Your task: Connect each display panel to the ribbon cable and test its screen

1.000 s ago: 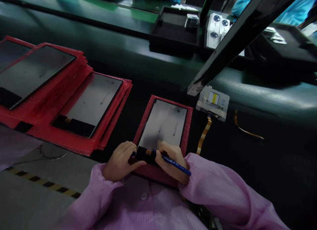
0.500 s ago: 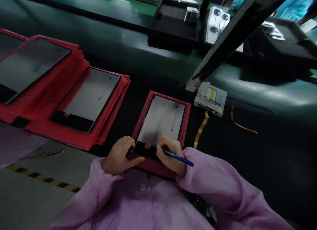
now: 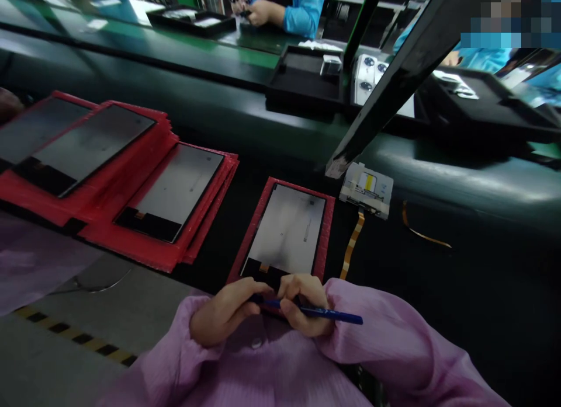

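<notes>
My right hand is closed around a blue pen, its back end pointing right over my sleeve. The fingers of my left hand pinch a dark pen cap at the pen's front end; whether the cap is fully on is hidden by the fingers. Just beyond both hands lies a display panel with a grey back, a black lower strip and a small orange-brown connector. It rests on a red bubble-wrap sleeve. My hands cover the panel's near edge.
Stacked red sleeves with more display panels lie to the left. A small metal-cased unit with an orange flex cable sits right, below a slanted dark post. Black trays stand behind; co-workers in blue sleeves are across.
The pen has left the panel's black strip and come back toward me. My left hand has moved right to meet its front end. The view has tilted up, showing more co-workers.
</notes>
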The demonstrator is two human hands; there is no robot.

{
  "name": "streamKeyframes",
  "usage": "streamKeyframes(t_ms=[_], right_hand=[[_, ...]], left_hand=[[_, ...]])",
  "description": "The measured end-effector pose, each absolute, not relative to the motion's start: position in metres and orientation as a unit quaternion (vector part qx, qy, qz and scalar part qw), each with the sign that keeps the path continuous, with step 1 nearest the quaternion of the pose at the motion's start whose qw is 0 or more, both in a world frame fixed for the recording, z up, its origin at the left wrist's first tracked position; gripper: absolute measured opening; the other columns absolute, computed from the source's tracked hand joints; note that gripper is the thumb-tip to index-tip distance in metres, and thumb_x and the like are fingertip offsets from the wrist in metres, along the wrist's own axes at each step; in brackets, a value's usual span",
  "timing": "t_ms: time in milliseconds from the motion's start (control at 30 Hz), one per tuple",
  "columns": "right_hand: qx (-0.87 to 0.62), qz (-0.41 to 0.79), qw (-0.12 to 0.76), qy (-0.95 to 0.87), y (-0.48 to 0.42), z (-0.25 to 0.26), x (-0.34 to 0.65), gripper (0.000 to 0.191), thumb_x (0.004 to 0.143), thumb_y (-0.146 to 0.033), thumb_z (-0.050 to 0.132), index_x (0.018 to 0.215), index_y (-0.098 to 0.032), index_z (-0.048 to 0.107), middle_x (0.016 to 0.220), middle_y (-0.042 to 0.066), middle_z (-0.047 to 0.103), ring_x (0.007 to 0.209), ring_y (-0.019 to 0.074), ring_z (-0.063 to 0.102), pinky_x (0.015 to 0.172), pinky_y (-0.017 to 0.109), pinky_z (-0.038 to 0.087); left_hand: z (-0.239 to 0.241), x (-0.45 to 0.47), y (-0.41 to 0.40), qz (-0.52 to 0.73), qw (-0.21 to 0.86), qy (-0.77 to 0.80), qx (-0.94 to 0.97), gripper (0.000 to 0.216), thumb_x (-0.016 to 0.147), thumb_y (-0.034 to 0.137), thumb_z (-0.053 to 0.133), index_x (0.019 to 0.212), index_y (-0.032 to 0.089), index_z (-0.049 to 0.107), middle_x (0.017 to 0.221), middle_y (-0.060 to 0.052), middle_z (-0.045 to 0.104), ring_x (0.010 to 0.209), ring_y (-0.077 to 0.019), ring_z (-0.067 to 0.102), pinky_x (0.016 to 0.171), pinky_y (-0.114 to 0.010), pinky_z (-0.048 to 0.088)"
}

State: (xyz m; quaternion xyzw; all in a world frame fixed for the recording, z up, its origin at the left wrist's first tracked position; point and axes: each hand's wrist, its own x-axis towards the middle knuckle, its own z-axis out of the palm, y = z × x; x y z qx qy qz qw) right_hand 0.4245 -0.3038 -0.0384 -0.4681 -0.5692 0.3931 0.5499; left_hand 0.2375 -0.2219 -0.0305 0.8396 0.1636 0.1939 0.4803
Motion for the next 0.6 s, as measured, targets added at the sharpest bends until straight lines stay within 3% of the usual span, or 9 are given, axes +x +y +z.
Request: streamKeyframes(t_ms=[233,500,600], right_hand=[[-0.460,0.386,0.555,-0.576,-0.307,-0.029,0.424,0.024,0.090,-0.032,0.047,0.068,-0.027,0.039,0.057,-0.003,0.053,0.047,0.0134,0.049,0.047,0.028,0.038],[-0.444,0.339,0.564,-0.607,-0.308,-0.027,0.430,0.022,0.092,-0.023,0.050,0.072,-0.027,0.048,0.056,-0.004,0.053,0.047,0.0139,0.051,0.046,0.026,0.041],[-0.440,0.332,0.542,-0.634,-0.306,-0.035,0.434,0.021,0.093,-0.029,0.053,0.073,-0.027,0.051,0.058,-0.002,0.053,0.050,0.0148,0.053,0.047,0.025,0.044]], left_hand=[[-0.037,0.241,-0.227,0.188,0.523,0.176,0.813,0.050,0.098,0.059,0.030,0.099,0.019,0.060,0.087,-0.005,0.068,0.076,-0.0138,0.064,0.066,-0.023,0.050],[-0.042,0.248,-0.225,0.198,0.542,0.142,0.804,0.060,0.095,0.067,0.029,0.099,0.016,0.062,0.091,-0.011,0.070,0.083,-0.0185,0.067,0.075,-0.028,0.054],[-0.045,0.250,-0.224,0.193,0.532,0.139,0.813,0.060,0.093,0.069,0.032,0.098,0.017,0.061,0.092,-0.012,0.070,0.086,-0.0191,0.068,0.078,-0.027,0.055]])
